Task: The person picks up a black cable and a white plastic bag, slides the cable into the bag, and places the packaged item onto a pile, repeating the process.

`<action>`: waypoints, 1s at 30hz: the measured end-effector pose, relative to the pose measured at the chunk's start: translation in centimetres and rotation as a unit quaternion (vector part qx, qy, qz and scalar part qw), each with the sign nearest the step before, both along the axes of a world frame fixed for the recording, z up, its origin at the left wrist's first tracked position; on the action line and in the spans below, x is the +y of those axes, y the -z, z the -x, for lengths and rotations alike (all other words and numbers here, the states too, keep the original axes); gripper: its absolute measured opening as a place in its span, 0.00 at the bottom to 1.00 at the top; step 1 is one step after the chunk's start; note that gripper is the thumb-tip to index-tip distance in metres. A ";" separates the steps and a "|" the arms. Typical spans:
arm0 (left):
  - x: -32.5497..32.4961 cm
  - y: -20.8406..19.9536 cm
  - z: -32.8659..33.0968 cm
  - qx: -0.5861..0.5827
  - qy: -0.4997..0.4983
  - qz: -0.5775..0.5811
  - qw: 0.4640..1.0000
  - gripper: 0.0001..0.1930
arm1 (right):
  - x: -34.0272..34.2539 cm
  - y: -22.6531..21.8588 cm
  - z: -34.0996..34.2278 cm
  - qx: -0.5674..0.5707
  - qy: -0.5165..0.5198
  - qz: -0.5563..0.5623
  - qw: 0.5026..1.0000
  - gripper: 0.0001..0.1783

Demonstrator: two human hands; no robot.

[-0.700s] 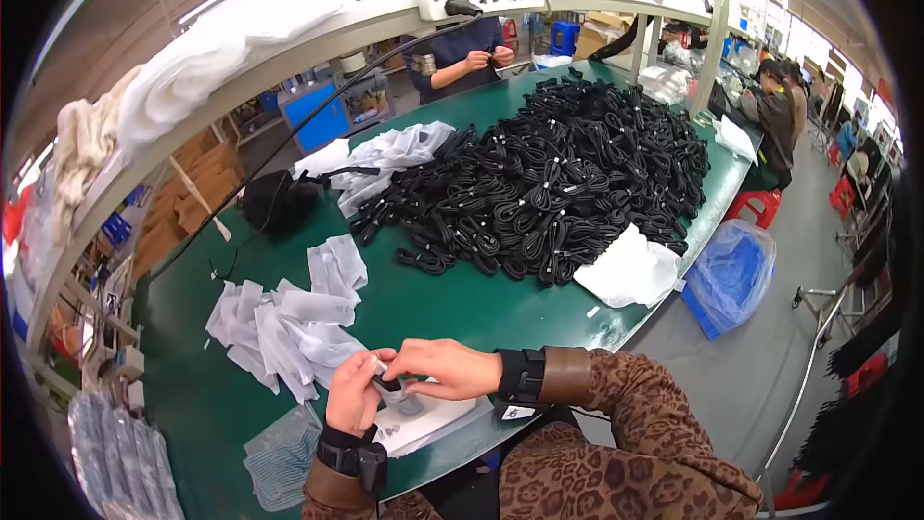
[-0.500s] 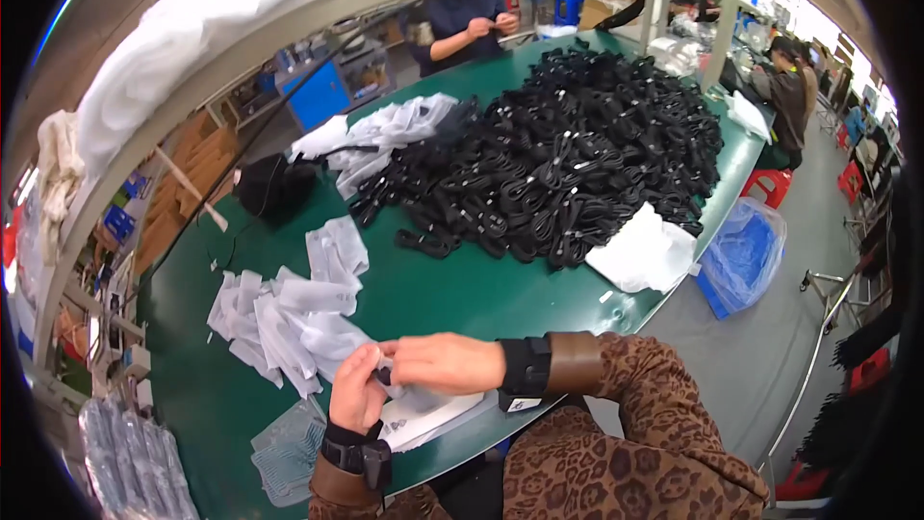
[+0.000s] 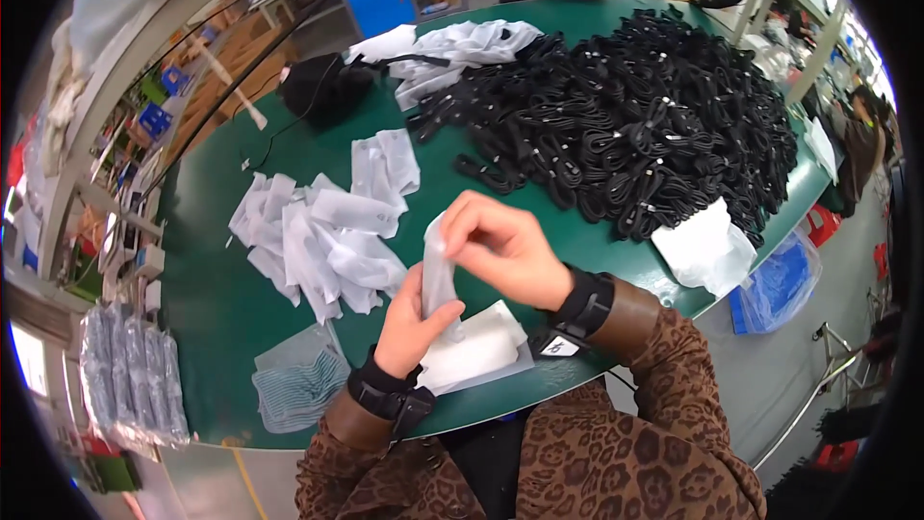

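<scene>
Above a glossy green tabletop [image 3: 204,270], a worker in a brown leopard-print garment [image 3: 635,433] holds a narrow, translucent whitish pouch [image 3: 439,279] upright between two bare hands. The left hand [image 3: 412,325] clasps its lower part, fingers curled behind and thumb pressed across the front; the right hand [image 3: 502,248] is at the upper end, its thumb and forefinger closed together on the pouch's edge. Just below lies a flat white rectangular block [image 3: 472,351], near the table's front edge. To the left, similar translucent whitish pouches [image 3: 322,231] sprawl in a loose heap, with a blue-grey striped packet [image 3: 300,393] nearer the worker. Beyond the hands rises a broad mound of coiled black cables [image 3: 616,135], a crumpled white sheet [image 3: 707,246] at its near right side.
</scene>
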State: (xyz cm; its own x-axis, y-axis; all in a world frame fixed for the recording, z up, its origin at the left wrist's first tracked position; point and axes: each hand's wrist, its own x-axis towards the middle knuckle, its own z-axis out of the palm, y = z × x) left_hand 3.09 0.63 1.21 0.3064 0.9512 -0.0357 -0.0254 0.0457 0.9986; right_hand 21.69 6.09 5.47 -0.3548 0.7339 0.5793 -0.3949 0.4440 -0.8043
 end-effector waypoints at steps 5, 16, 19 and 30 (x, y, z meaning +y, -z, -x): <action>-1.0 -0.6 -0.4 0.183 -0.088 -0.103 0.974 0.31 | -0.2 -0.3 -0.3 0.100 -0.066 0.168 0.978 0.03; 2.1 0.7 4.3 0.193 -0.270 -0.162 0.929 0.34 | 6.2 2.2 -1.6 -0.187 0.231 -0.040 0.954 0.13; 2.7 -0.9 5.7 0.386 -0.360 -0.360 0.769 0.31 | 9.4 7.5 -4.1 -0.406 0.400 -0.214 0.794 0.18; -5.1 2.6 -2.5 0.340 0.030 -0.233 0.910 0.11 | 3.0 10.4 -5.8 -0.638 0.283 -0.287 0.656 0.14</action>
